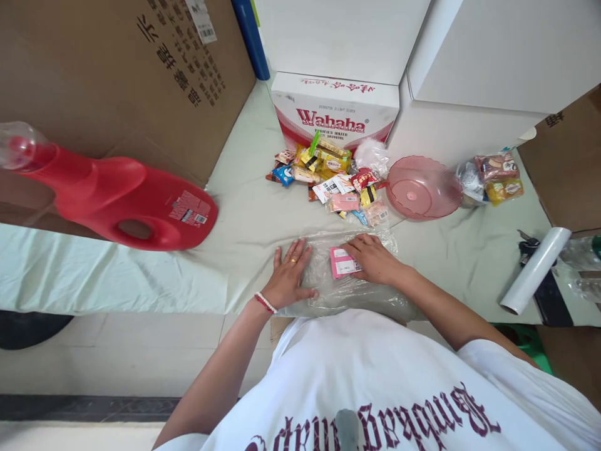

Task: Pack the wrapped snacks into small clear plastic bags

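Observation:
A sheet of clear plastic film (pixel 328 294) lies wrinkled along the table's front edge. My left hand (pixel 290 274) rests flat on the film's left side, fingers spread, holding nothing. On top of the film sits a small pink packet (pixel 342 263) with a white label. My right hand (pixel 375 260) grips this packet from the right, its fingers and thumb covering the packet's right part. Just beyond the film is a pile of small wrapped snacks (pixel 333 163), and to its right stands a pink translucent bowl (pixel 413 200).
A large red bottle (pixel 136 200) lies at the left before a brown carton (pixel 117 94). Behind the snacks stands a Wahaha box (pixel 338 109). More snack packs (pixel 500 175) sit right of the bowl. A white roll (pixel 535 269) rests at the far right.

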Action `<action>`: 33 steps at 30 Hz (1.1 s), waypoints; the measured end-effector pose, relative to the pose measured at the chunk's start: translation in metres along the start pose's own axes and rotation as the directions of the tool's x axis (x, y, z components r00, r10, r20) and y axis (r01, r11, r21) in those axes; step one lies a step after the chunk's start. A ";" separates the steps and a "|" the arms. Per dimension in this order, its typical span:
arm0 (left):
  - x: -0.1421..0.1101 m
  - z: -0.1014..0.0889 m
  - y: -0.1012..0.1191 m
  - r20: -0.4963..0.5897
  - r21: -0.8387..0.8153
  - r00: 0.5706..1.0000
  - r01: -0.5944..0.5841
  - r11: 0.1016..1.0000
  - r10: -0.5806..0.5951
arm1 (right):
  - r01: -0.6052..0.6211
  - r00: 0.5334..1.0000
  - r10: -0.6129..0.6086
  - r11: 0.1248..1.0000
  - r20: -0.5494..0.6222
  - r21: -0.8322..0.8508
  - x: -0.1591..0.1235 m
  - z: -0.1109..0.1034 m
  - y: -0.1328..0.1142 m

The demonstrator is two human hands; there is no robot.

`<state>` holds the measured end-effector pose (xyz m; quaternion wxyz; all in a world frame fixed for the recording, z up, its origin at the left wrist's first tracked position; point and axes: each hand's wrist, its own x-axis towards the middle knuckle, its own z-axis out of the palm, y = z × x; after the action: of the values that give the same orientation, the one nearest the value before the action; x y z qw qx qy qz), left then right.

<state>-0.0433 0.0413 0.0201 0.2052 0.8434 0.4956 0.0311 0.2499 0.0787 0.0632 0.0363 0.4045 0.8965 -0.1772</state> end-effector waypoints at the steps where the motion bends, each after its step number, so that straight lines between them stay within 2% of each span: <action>1: -0.005 -0.002 0.003 -0.064 0.015 0.998 0.004 1.000 -0.003 | 0.004 1.000 -0.004 1.000 -0.022 0.026 -0.004 -0.001 0.001; 3: -0.015 -0.005 0.009 -0.173 0.056 0.984 -0.029 0.998 0.038 | 0.008 0.996 0.001 0.995 -0.093 0.103 -0.021 -0.005 0.003; 4: -0.021 -0.006 0.012 -0.187 0.071 0.978 -0.077 0.995 0.089 | 0.014 0.992 0.007 0.988 -0.129 0.157 -0.033 -0.008 0.004; 6: -0.030 -0.007 0.016 -0.118 0.056 0.965 -0.228 0.972 0.233 | 0.045 0.991 -0.007 0.958 -0.132 0.282 -0.063 -0.012 0.008; 9: -0.038 -0.005 0.015 0.033 -0.066 0.927 -0.371 0.926 0.373 | 0.067 0.998 -0.066 0.902 -0.017 0.427 -0.107 -0.001 0.014; 11: -0.042 0.000 0.014 0.070 -0.120 0.920 -0.376 0.919 0.386 | 0.036 0.999 -0.043 0.887 0.006 0.460 -0.128 0.016 0.016; 13: -0.043 0.006 0.014 0.059 -0.142 0.935 -0.340 0.930 0.350 | 0.008 0.999 0.018 0.878 -0.049 0.480 -0.139 0.033 0.016; 15: -0.042 0.012 0.017 0.022 -0.170 0.959 -0.274 0.947 0.282 | -0.001 0.992 0.068 0.853 -0.109 0.522 -0.142 0.040 0.016; 17: -0.041 0.015 0.021 -0.026 -0.232 0.981 -0.194 0.953 0.194 | -0.004 0.988 0.092 0.814 -0.122 0.581 -0.139 0.034 0.018; 20: -0.035 0.012 0.024 -0.115 -0.375 0.992 -0.099 0.922 0.060 | -0.045 0.987 0.134 0.764 -0.090 0.643 -0.127 0.007 0.026; 22: -0.028 0.007 0.023 -0.168 -0.441 0.984 -0.029 0.897 -0.051 | -0.075 0.982 0.171 0.751 -0.085 0.656 -0.114 -0.010 0.036; 25: -0.010 0.003 0.021 -0.242 -0.426 0.951 0.076 0.901 -0.195 | -0.111 0.970 0.221 0.769 -0.099 0.630 -0.086 -0.023 0.054; 27: 0.004 0.004 0.020 -0.283 -0.374 0.925 0.136 0.918 -0.253 | -0.185 0.961 0.265 0.820 -0.074 0.541 -0.065 -0.025 0.062; 30: 0.024 0.010 0.021 -0.296 -0.295 0.906 0.214 0.931 -0.302 | -0.331 0.939 0.344 0.910 -0.005 0.251 -0.035 -0.029 0.064; 33: 0.034 0.017 0.024 -0.309 -0.255 0.890 0.262 0.931 -0.335 | -0.340 0.937 0.340 0.940 -0.085 0.015 -0.007 -0.039 0.053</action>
<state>-0.0021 0.0546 0.0089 0.2031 0.7118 0.6424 0.1987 0.2970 0.1195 0.0860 0.0278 0.5606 0.8138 -0.1507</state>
